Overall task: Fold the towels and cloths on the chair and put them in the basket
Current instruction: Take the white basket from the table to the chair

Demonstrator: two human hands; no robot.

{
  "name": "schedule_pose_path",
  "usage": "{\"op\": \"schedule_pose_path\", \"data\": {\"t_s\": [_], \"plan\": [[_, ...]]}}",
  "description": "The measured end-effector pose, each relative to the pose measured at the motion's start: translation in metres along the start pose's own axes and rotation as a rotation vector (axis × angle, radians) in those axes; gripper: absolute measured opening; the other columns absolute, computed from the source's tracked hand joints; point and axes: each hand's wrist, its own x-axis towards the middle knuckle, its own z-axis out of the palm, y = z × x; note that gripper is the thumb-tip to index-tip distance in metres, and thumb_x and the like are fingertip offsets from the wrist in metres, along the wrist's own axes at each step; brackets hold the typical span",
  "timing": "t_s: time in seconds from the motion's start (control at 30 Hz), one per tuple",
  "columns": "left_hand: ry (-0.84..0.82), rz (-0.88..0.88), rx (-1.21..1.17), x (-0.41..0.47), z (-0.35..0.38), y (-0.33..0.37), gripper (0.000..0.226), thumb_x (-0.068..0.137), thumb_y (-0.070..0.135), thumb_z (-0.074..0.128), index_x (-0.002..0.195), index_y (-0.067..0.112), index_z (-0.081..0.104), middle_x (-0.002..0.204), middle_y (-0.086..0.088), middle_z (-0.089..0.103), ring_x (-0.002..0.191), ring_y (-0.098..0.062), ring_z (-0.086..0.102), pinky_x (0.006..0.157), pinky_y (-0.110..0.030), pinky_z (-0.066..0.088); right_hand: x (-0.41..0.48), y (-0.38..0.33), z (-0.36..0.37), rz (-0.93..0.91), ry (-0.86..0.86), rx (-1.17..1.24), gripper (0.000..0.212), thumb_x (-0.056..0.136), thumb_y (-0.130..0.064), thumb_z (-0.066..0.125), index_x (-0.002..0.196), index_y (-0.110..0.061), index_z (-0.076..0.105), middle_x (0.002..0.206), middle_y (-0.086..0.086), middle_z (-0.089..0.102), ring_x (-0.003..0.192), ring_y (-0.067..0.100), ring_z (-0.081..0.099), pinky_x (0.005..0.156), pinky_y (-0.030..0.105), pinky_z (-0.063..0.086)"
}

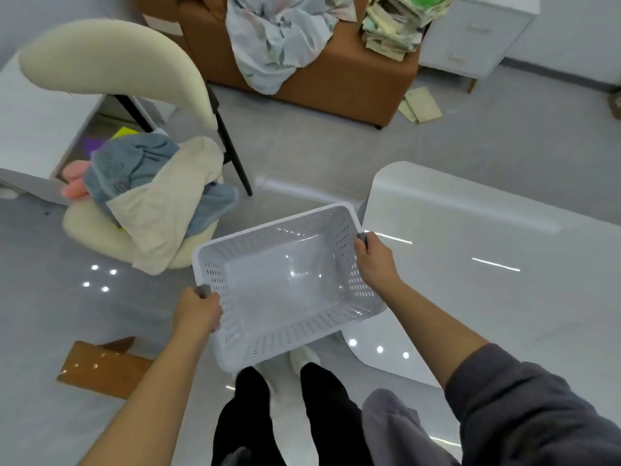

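Crumpled towels (153,191) lie piled on the chair (84,227).

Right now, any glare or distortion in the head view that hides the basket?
Head view: light glare streaks the white table and dots the glossy floor; faint highlights inside the basket, holes sharp; lens bend tilts the cabinet top right.

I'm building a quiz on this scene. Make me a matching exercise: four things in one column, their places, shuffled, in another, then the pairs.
1. basket
2. blue towel
3. floral cloth
4. cardboard piece

A. draped over the brown bench
B. flat on the floor
C. held by the left hand and right hand
D. heaped on the cream chair

Pairs: 1-C, 2-D, 3-A, 4-B.
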Motion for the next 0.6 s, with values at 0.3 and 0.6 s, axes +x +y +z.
{"op": "schedule_pose_path", "data": {"t_s": [0.3,0.6], "plan": [[-0.219,-0.217,-0.037,0.116,-0.048,0.033,0.012,0.089,-0.009,0.043,0.083,-0.002,0.051,0.076,-0.019,0.056,0.066,-0.032,0.055,0.057,-0.037,0.054,0.065,-0.070,0.081,0.049,0.127,-0.115,0.027,0.100,-0.024,0.040,0.093,-0.005,0.056,0.095,0.013,0.059,0.078,0.026,0.054,0.062,0.030,0.034],[-0.308,-0.338,-0.082,0.176,-0.075,0.025,0.017,0.085,-0.012,0.041,0.089,-0.001,0.053,0.081,-0.018,0.058,0.068,-0.030,0.057,0.069,-0.041,0.053,0.031,-0.094,0.161,0.521,0.351,-0.010,0.067,0.089,-0.025,0.056,0.146,-0.013,0.024,0.146,0.013,0.035,0.133,0.033,0.035,0.107,0.050,0.032]]}}
